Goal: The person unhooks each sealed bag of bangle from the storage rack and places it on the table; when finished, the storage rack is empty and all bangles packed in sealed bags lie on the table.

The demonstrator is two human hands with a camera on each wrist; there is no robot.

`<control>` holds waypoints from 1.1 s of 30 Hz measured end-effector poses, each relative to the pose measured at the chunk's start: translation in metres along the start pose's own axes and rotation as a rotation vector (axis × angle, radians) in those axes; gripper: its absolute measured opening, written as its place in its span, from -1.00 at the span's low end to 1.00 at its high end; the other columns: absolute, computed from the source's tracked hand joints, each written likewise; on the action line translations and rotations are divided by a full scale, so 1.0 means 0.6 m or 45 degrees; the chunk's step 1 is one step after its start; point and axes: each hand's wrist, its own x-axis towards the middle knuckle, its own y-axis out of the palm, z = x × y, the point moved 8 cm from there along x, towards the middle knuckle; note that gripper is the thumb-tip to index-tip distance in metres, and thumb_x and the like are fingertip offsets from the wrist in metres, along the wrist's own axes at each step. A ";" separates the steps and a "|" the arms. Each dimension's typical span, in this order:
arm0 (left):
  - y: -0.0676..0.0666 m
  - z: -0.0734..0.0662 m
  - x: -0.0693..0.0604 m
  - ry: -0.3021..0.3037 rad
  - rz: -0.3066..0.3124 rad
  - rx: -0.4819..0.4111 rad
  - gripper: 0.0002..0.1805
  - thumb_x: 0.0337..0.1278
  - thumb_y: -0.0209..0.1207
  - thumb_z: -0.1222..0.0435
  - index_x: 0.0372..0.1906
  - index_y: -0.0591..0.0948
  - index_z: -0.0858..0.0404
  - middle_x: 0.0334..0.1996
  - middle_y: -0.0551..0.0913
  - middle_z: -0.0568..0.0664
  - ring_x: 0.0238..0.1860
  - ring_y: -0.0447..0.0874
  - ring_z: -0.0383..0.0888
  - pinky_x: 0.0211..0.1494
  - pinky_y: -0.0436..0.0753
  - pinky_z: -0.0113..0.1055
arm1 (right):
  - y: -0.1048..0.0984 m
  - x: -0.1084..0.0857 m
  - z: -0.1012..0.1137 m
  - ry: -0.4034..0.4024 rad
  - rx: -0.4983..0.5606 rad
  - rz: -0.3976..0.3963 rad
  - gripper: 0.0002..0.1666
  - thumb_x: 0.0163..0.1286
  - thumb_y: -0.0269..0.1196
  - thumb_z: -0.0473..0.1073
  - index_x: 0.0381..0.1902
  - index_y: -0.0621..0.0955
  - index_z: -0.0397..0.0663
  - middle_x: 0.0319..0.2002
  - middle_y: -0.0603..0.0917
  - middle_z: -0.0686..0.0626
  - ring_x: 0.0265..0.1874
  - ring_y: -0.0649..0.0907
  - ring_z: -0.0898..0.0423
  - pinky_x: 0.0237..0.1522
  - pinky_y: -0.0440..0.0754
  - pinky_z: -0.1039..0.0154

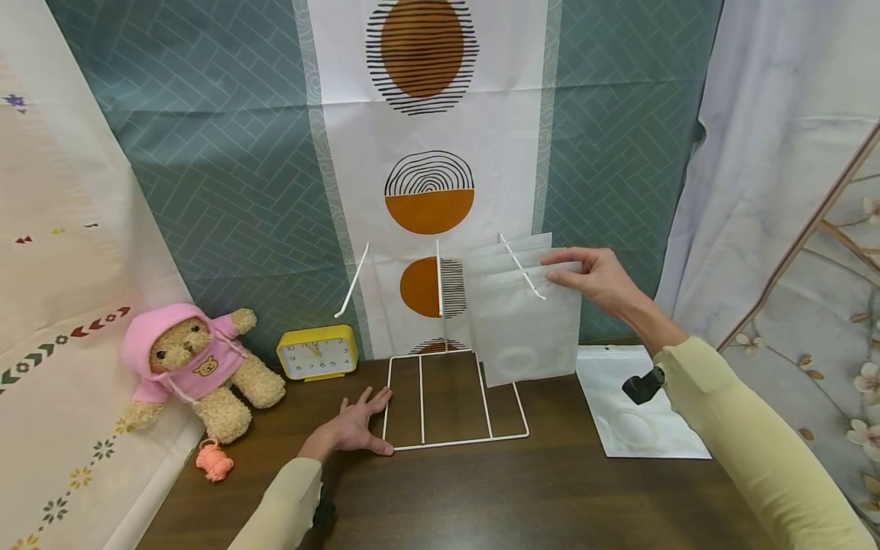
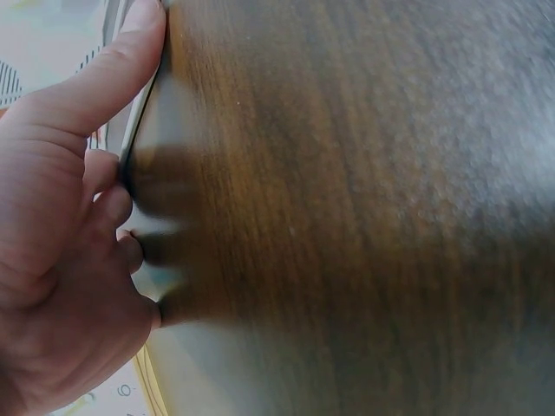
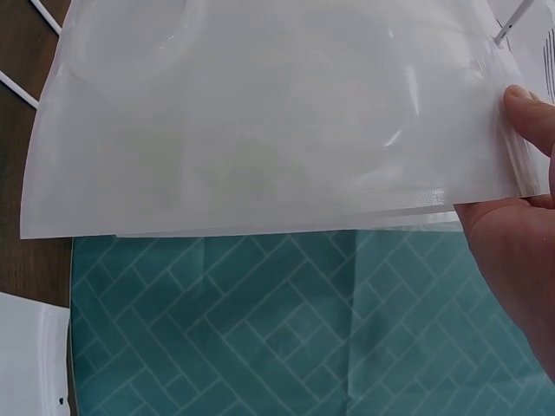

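A white wire rack (image 1: 455, 441) stands on the table, with three prongs rising above its base. Several whitish translucent pouches (image 1: 525, 328) hang on its right prong (image 1: 520, 267), one behind another. My right hand (image 1: 593, 281) pinches the upper right edge of the pouches between thumb and fingers; in the right wrist view the thumb (image 3: 531, 117) lies on the front face of the pouch (image 3: 260, 113). My left hand (image 1: 356, 424) rests at the left side of the rack's base, fingers spread. In the left wrist view that hand (image 2: 61, 217) is beside the table surface.
Another white pouch (image 1: 639, 409) lies flat on the table (image 1: 481, 496) at the right. A yellow alarm clock (image 1: 318, 353), a teddy bear in a pink hoodie (image 1: 199, 367) and a coral yarn bundle (image 1: 215, 461) are at the left. Patterned cloth (image 1: 227, 153) hangs behind.
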 end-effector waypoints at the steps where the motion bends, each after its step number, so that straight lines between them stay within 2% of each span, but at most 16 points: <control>1: 0.000 -0.001 0.000 0.001 0.001 0.000 0.21 -0.14 0.53 -0.02 0.56 0.13 0.32 0.56 0.03 0.21 0.53 -0.23 0.34 0.36 -0.28 0.44 | -0.001 -0.001 -0.001 -0.004 -0.002 -0.003 -0.60 0.37 0.38 -0.16 0.09 0.68 -0.25 0.10 0.64 -0.14 -0.07 0.57 0.08 -0.22 0.64 0.30; 11: 0.000 -0.002 -0.002 0.007 0.000 -0.004 0.21 -0.14 0.54 -0.01 0.56 0.13 0.34 0.56 0.04 0.22 0.53 -0.22 0.36 0.35 -0.28 0.45 | -0.004 -0.018 0.000 -0.006 -0.033 -0.002 -0.61 0.36 0.39 -0.13 0.06 0.69 -0.24 0.03 0.65 -0.07 -0.17 0.61 0.06 -0.25 0.64 0.31; 16: 0.002 -0.001 -0.002 -0.008 0.008 -0.009 0.21 -0.13 0.53 -0.02 0.57 0.12 0.32 0.56 0.03 0.21 0.53 -0.24 0.35 0.36 -0.29 0.43 | -0.006 -0.028 0.006 -0.003 -0.028 -0.008 -0.63 0.34 0.40 -0.14 0.03 0.70 -0.23 -0.14 0.68 0.01 -0.28 0.61 0.08 -0.30 0.63 0.30; 21: 0.003 -0.002 -0.002 -0.007 -0.001 -0.012 0.21 -0.14 0.54 -0.01 0.56 0.13 0.32 0.56 0.03 0.21 0.53 -0.23 0.35 0.36 -0.29 0.44 | -0.008 -0.037 0.011 0.009 -0.039 0.001 -0.61 0.35 0.40 -0.14 0.04 0.69 -0.26 -0.29 0.71 0.01 -0.32 0.62 0.09 -0.29 0.61 0.30; 33: 0.002 -0.004 -0.004 0.023 -0.012 -0.003 0.20 -0.15 0.54 -0.01 0.55 0.15 0.36 0.55 0.05 0.24 0.52 -0.21 0.37 0.34 -0.26 0.47 | -0.012 -0.057 0.027 -0.010 -0.047 0.019 -0.61 0.35 0.40 -0.17 0.06 0.68 -0.27 -0.32 0.74 0.01 -0.34 0.66 0.11 -0.27 0.63 0.30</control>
